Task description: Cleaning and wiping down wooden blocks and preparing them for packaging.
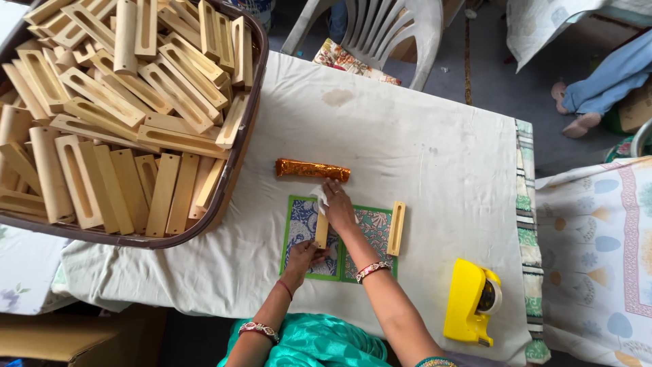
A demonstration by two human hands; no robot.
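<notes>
Table (421,143), draped in a white cloth, served as the landmark. At its far-left corner stood a large dark basket (234,153) heaped with slotted wooden blocks. At its near-right corner sat a yellow tape dispenser (468,302). Near the table's middle lay a green-bordered patterned paper sheet (363,234); just beyond the sheet lay a block already wrapped in orange foil (312,169), and on the sheet's right edge a bare wooden block (396,228). A second wooden piece (321,231) lay on the sheet. The left hand (302,258) pinched its near end; the right hand (337,207) pressed flat on its far end, fingers closed over white tissue (319,197). Judged step: positioning before wrapping. The next move probably called for folding the paper snugly over the piece.
</notes>
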